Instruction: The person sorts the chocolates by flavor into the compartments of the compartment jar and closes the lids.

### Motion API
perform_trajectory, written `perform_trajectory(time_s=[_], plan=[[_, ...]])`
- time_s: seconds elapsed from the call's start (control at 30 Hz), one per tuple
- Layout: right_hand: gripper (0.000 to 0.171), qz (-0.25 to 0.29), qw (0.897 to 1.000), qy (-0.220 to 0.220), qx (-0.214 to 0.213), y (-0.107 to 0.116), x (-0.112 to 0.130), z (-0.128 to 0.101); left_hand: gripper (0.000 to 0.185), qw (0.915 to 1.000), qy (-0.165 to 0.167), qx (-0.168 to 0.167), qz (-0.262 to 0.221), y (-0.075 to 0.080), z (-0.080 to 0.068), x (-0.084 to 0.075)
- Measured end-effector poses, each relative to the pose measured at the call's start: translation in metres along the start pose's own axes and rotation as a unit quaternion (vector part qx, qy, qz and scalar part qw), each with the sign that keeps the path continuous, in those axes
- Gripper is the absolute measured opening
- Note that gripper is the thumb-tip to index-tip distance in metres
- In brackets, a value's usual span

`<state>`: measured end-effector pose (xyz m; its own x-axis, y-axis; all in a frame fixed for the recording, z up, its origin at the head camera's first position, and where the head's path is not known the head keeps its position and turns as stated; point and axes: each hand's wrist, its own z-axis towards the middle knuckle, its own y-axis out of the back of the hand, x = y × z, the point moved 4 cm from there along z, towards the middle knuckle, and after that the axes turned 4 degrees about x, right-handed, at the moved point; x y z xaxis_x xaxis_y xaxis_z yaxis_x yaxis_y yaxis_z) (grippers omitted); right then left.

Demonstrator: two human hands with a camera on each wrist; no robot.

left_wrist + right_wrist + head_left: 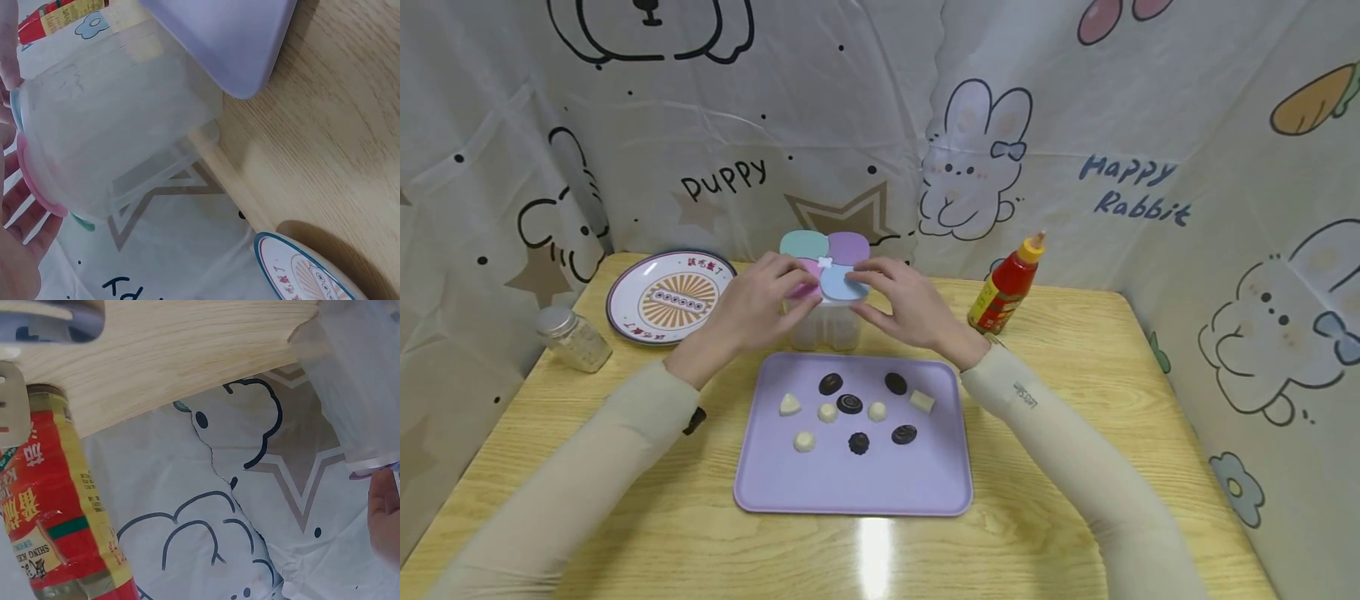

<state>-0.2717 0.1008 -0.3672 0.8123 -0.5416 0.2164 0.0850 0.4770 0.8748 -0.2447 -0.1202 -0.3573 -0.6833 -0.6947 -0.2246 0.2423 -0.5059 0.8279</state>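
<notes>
Two bare hands meet over a translucent plastic container (825, 329), which stands upright on the wood-grain table (1045, 500) just beyond the far edge of a lilac tray (850, 490). From where I stand I can make out its lid of four rounded flaps: teal (803, 244) and purple (849, 248) at the back, pink (807, 268) and blue (844, 285) at the front, with a small white cross (825, 262) at the centre. The left hand (758, 300) is loose, its fingers spread and fairly straight against the pink flap. The right hand (904, 302) has its fingers lightly bent, a fingertip on the blue flap and the thumb near its edge; I cannot tell whether it grasps the flap or merely touches it.

Ten small chocolates lie scattered on the tray: five dark ones (849, 404) and five white ones (804, 442). To the left, beyond the forearm, is a round plate (625, 310) with a sunburst print, and nearer the table's left edge a glass jar (584, 346) with a grey lid. On the right stands a red ketchup bottle (1006, 292) with a yellow cap. Behind everything hangs a pale cloth (850, 108) printed with rabbits, stars and the words "Happy Rabbit".
</notes>
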Motion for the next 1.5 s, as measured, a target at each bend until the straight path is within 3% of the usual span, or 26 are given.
perform_trajectory(time_s=[0.9, 1.23, 1.5], plan=[[0.030, -0.067, 0.993, 0.094, 0.013, -0.001, -0.004, 0.009, 0.021, 0.9995, 0.024, 0.022, 0.009, 0.001, 0.002, 0.000], [0.022, -0.057, 0.992, 0.112, -0.011, 0.008, -0.003, 0.019, 0.019, 0.9996, 0.021, 0.018, 0.008, 0.002, 0.004, 0.000], [0.021, -0.023, 0.995, 0.090, -0.037, 0.016, -0.006, 0.023, 0.021, 0.9991, 0.032, 0.026, -0.009, 0.006, 0.015, -0.001]])
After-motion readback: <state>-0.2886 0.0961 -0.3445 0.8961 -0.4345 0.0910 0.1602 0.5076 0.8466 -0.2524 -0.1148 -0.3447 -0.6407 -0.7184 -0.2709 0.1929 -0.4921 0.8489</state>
